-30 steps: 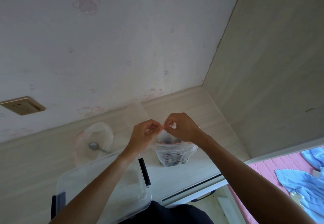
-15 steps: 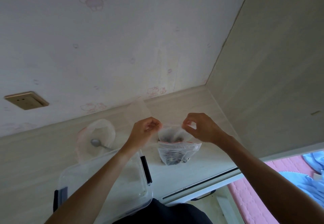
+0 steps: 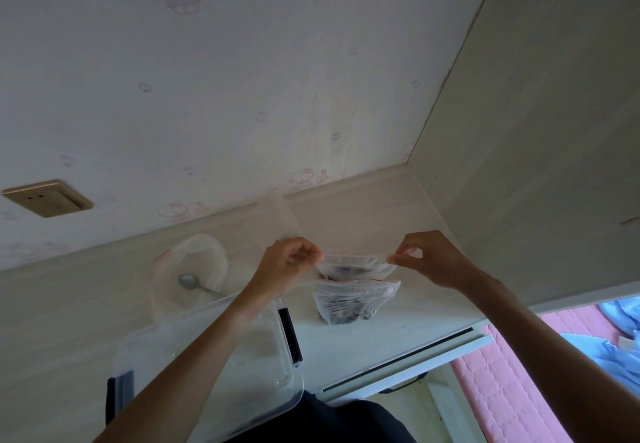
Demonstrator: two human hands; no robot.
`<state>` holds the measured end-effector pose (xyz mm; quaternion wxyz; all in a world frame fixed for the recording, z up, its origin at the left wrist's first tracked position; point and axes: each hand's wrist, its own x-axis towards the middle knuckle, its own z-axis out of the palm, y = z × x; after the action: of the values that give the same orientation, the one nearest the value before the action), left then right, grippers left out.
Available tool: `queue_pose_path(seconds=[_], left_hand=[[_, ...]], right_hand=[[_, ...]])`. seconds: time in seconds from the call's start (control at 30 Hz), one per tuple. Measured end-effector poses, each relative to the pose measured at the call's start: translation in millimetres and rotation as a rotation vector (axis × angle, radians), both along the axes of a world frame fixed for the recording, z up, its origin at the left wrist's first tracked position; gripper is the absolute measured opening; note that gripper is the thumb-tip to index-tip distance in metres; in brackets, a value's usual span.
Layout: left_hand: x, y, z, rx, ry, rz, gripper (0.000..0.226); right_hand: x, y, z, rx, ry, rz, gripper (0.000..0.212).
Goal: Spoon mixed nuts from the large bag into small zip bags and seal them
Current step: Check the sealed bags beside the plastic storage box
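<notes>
Clear zip bag (image 3: 356, 264), pinched both ends, no legible writing

A pale wood-grain desk (image 3: 363, 342) stands in the corner. On it lie a clear plastic box (image 3: 221, 366) with black latches, a large open bag (image 3: 188, 269) with a spoon (image 3: 194, 285) inside — and one small filled zip bag (image 3: 356, 300).

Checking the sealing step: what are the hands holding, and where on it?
A small zip bag: the left hand pinches the left end of its zip strip, the right hand the right end.
</notes>
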<state>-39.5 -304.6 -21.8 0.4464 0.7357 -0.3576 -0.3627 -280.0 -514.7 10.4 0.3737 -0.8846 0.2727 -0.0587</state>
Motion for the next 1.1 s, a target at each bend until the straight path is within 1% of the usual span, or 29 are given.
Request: queue_pose_path(seconds=[0.07, 0.17, 0.27, 0.4, 0.5, 0.53, 0.6, 0.63, 0.73, 0.8, 0.87, 0.9, 0.97, 1.0, 1.03, 1.1], left_hand=[[4.5, 2.3, -1.0, 0.027, 0.040, -0.045, 0.008], [20.3, 5.8, -0.1, 0.036, 0.191, -0.037, 0.018], [43.1, 8.6, -7.3, 0.075, 0.192, 0.063, 0.020], [70.7, 6.2, -26.8, 0.211, 0.199, 0.321, 0.015], [82.2, -3.8, -39.3, 0.353, 0.183, 0.401, 0.025], [83.9, -5.8, -44.8, 0.398, 0.182, 0.423, 0.035], [86.0, -6.7, -54.5, 0.448, 0.249, 0.486, 0.062], [86.5, -5.2, -57.9, 0.461, 0.302, 0.519, 0.068], [89.4, -7.0, -67.4, 0.438, 0.430, 0.618, 0.070], [89.3, -14.3, -66.1, 0.373, 0.503, 0.657, 0.072], [92.2, -18.4, -65.6, 0.315, 0.591, 0.704, 0.066], [93.3, -19.7, -64.4, 0.291, 0.645, 0.734, 0.059], [93.5, -20.3, -62.3, 0.243, 0.754, 0.784, 0.035], [93.3, -20.4, -61.2, 0.233, 0.792, 0.801, 0.021], [92.1, -20.3, -60.1, 0.224, 0.826, 0.816, 0.014], [88.6, -20.2, -58.9, 0.200, 0.868, 0.823, 0.017]], right_hand=[[-1.0, 0.2, 0.2, 0.027, 0.035, 0.031, 0.027], [2.0, -0.5, 2.0, 0.046, 0.034, 0.025, 0.036], [15.7, 0.5, 3.3, 0.115, -0.050, -0.052, 0.032], [55.6, -2.8, 2.3, 0.122, -0.070, -0.133, 0.046], [100.5, -8.2, -1.0, 0.084, -0.052, -0.114, 0.039], [116.8, -9.9, -2.8, 0.080, -0.039, -0.103, 0.037], [150.4, -13.4, -7.5, 0.094, 0.041, -0.061, 0.041], [167.0, -14.2, -11.2, 0.127, 0.101, -0.034, 0.046], [212.0, -16.0, -23.3, 0.237, 0.317, 0.035, 0.064], [226.7, -19.3, -31.5, 0.331, 0.395, 0.009, 0.075], [239.6, -17.5, -38.8, 0.489, 0.431, -0.021, 0.087], [244.2, -14.9, -41.3, 0.530, 0.466, -0.005, 0.092], [250.8, -6.8, -47.5, 0.537, 0.539, 0.048, 0.096], [253.2, -2.5, -50.0, 0.547, 0.549, 0.050, 0.095], [255.1, 1.5, -51.6, 0.574, 0.540, 0.034, 0.092], [258.7, 8.1, -53.2, 0.641, 0.501, -0.010, 0.084]])
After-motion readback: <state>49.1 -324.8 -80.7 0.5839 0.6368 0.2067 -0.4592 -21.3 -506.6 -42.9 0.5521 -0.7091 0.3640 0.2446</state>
